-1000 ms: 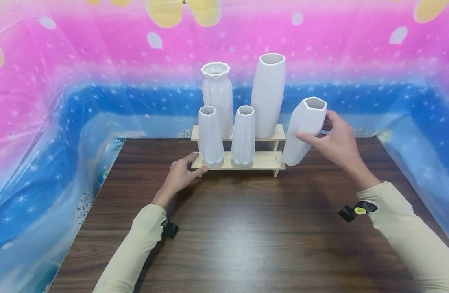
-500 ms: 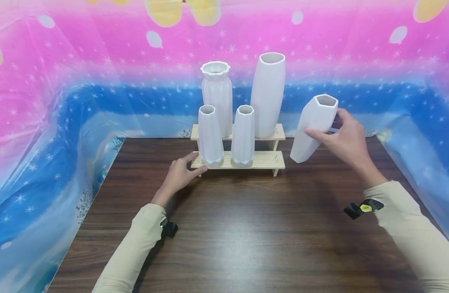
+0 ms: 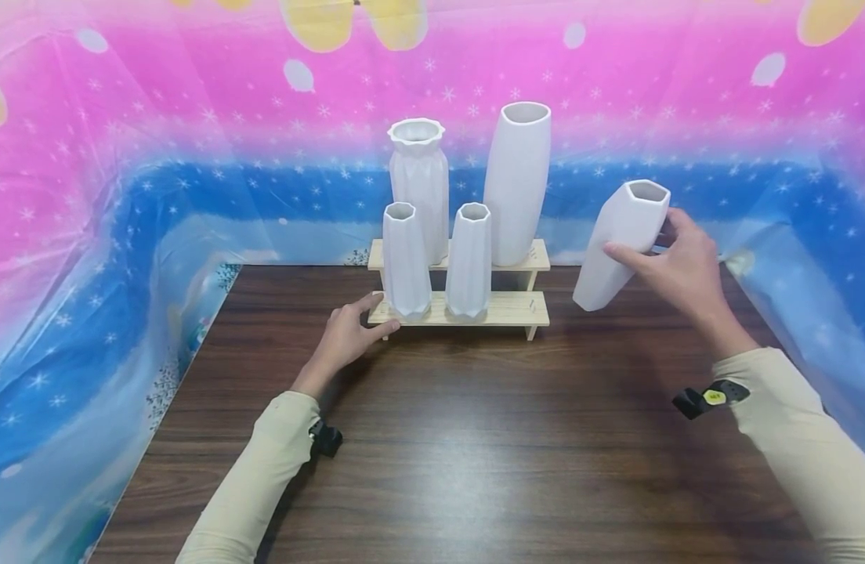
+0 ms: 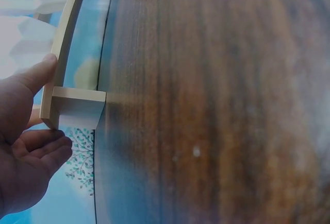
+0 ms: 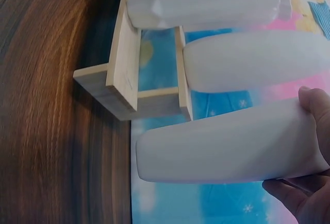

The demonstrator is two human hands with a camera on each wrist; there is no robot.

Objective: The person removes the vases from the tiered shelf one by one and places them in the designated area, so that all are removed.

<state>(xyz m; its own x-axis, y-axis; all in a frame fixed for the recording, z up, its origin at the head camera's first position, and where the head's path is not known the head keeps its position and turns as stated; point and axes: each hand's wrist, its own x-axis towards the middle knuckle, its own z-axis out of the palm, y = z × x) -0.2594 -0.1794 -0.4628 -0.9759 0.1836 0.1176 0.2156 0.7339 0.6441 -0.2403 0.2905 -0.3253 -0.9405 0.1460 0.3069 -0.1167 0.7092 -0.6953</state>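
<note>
In the head view my right hand (image 3: 689, 262) grips a white angular vase (image 3: 619, 247) with a five-sided mouth. It hangs tilted in the air, right of the two-tier wooden stand (image 3: 510, 308) and apart from it. The right wrist view shows thumb and fingers on opposite sides of the vase (image 5: 227, 147). My left hand (image 3: 344, 337) holds the left end of the stand's lower shelf, thumb at the front edge and fingers behind. Two slim fluted vases, a left one (image 3: 407, 266) and a right one (image 3: 469, 266), stand on that lower shelf.
On the upper shelf stand a ruffled-rim vase (image 3: 418, 180) and a tall smooth vase (image 3: 519, 180). The stand sits near the back edge of a dark wood table (image 3: 446, 439). A pink and blue cloth (image 3: 214, 117) hangs behind and along the sides.
My right hand has carried the angular vase rightward and slightly up, away from the right end of the lower shelf. The left hand and the stand have stayed in place.
</note>
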